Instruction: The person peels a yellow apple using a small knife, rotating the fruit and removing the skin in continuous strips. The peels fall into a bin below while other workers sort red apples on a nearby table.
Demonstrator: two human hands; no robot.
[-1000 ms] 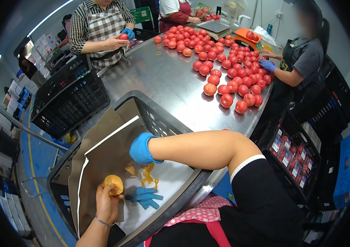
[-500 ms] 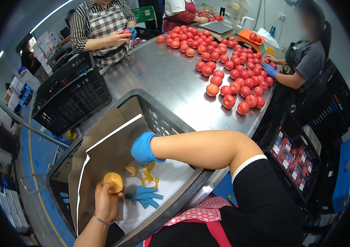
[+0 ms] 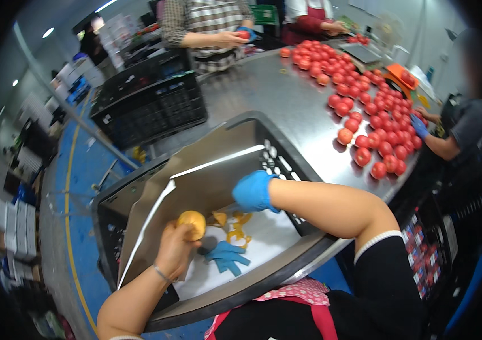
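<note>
My bare left hand [image 3: 176, 249] grips a round yellow object [image 3: 192, 224] inside a black crate [image 3: 309, 224] lined with brown paper [image 3: 176, 187]. My right hand [image 3: 252, 191], in a bright blue glove, is over the crate at the right of the yellow object; its fingers are bent down out of sight. Beneath my hands, on the crate's white bottom sheet [image 3: 269, 255], lie a loose blue glove [image 3: 228, 258] and some torn yellow scraps [image 3: 236, 232].
A steel table [image 3: 235, 90] bears several tomatoes [image 3: 378, 170]. A black crate [image 3: 150, 107] stands at back left, a rail [image 3: 60, 102] beside it, packed punnets [image 3: 422, 260] at right. Co-workers [image 3: 210, 28] [image 3: 453, 136] handle tomatoes; another [image 3: 303, 17] works behind.
The camera view has swung, so the table, crates and my hands sit further right in the picture. My left hand still holds the yellow object; my gloved hand stays over the crate.
</note>
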